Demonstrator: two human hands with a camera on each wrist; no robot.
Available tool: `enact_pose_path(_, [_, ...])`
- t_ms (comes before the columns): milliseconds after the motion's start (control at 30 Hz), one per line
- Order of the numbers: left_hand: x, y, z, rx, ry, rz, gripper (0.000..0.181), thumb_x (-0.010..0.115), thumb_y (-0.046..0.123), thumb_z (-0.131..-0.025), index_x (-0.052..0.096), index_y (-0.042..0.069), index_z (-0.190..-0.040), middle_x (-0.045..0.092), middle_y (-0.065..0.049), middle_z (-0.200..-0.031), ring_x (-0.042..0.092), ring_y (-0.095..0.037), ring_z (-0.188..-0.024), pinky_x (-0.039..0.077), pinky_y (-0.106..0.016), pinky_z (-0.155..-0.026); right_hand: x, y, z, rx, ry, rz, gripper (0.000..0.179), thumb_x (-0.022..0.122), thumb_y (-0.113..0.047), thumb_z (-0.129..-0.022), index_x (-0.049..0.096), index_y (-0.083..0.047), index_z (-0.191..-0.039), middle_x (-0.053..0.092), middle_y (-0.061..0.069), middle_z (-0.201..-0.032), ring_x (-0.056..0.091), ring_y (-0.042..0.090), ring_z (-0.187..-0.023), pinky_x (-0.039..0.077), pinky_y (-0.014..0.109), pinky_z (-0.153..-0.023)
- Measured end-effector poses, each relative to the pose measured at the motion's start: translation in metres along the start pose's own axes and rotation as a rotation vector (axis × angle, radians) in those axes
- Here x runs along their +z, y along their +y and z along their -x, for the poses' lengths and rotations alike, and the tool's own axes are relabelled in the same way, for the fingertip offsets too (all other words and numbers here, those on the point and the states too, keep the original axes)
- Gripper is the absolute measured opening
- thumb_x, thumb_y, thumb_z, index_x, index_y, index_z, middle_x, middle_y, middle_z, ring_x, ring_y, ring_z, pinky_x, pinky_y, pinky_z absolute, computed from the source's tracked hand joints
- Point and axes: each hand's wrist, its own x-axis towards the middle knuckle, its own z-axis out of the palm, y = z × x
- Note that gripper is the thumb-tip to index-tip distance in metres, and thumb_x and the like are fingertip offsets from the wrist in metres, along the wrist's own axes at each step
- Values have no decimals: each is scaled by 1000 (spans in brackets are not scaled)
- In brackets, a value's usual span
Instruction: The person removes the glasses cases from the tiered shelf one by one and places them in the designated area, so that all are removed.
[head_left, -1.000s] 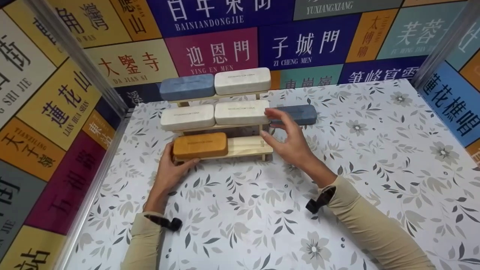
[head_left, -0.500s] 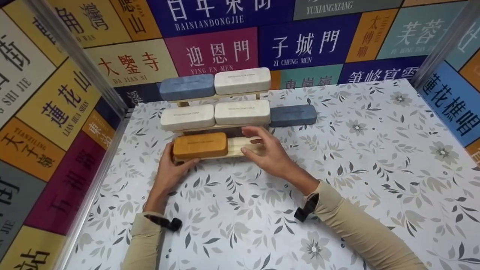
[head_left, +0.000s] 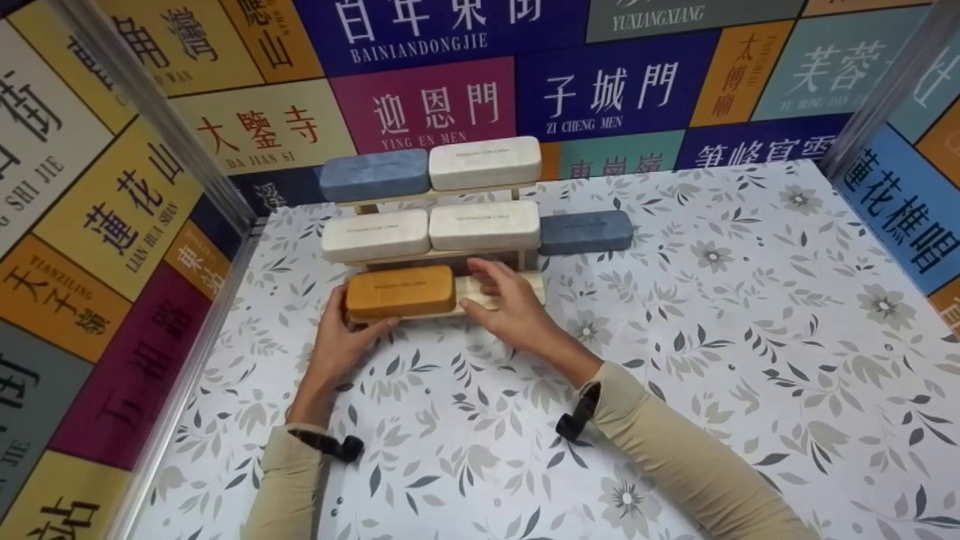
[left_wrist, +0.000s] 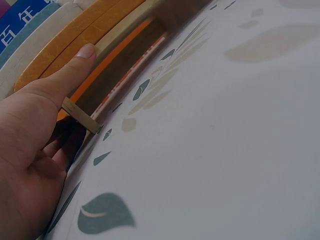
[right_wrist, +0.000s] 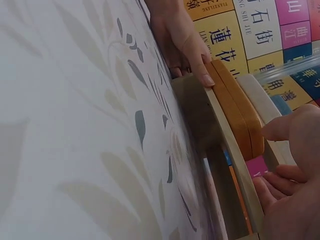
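1. On the lowest step of a three-tier pale wooden display rack (head_left: 501, 296), the person's left hand (head_left: 339, 346) holds the left end of an orange-tan rectangular glasses case (head_left: 400, 290), thumb curled along its front edge and fingers out of sight behind it.
2. Beside that case, the right hand (head_left: 504, 306) rests on the bare right half of the same step, fingers loosely bent and grasping nothing; its fingertips lie just short of the case's right end.
3. Small print runs across the case's lid, too fine to read.
4. Above, the middle step carries two cream rectangular glasses cases (head_left: 430, 229) set end to end, each with a line of illegible print.
5. At the top sit a blue-grey rectangular glasses case (head_left: 373, 174) and a third cream glasses case (head_left: 484, 162), touching.
6. Off the rack, a darker slate-blue glasses case (head_left: 586, 231) lies on the white table covering printed with grey leaves and flowers (head_left: 750, 330), just beside the middle step's right end.
7. Behind, wall panels of coloured street signs (head_left: 450, 105) read "BAINIANDONGJIE", "YING EN MEN", "ZI CHENG MEN" and "DA JIAN SI"; the left wall shows "LIAN HUA SHAN".
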Motion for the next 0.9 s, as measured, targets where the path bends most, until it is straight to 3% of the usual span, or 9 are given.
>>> enact_pose_path(200, [0, 1, 0, -10, -2, -41, 103, 95, 41, -86, 35, 20, -167, 45, -1, -168, 39, -18, -160, 26, -41, -135, 4, -3, -5, 58, 12, 3, 70, 78, -10, -97, 48, 4, -158, 55, 26, -155, 63, 39, -138, 53, 41, -116])
enact_pose_path(433, [0, 1, 0, -11, 2, -18, 103, 96, 40, -84, 37, 22, -166, 46, 0, -168, 40, -17, -159, 25, -40, -135, 10, -9, -11, 138, -47, -24, 80, 83, -17, -95, 44, -3, -163, 52, 25, -161, 60, 40, -144, 50, 40, -120])
enact_pose_path(700, [1, 0, 0, -1, 5, -13, 102, 96, 40, -84, 38, 21, -166, 48, 0, -166, 42, -17, -157, 27, -40, -135, 20, -12, -15, 95, -73, 135, 87, 89, -23, -92, 44, -6, -164, 53, 19, -162, 60, 34, -142, 47, 43, -122])
enact_pose_path(900, [1, 0, 0, 24, -5, 19, 102, 97, 32, -85, 37, 18, -166, 47, -3, -167, 42, -19, -157, 29, -41, -134, 27, -14, -12, 131, -28, 209, 95, 94, -36, -86, 46, -11, -164, 58, 11, -155, 59, 29, -137, 47, 48, -120])
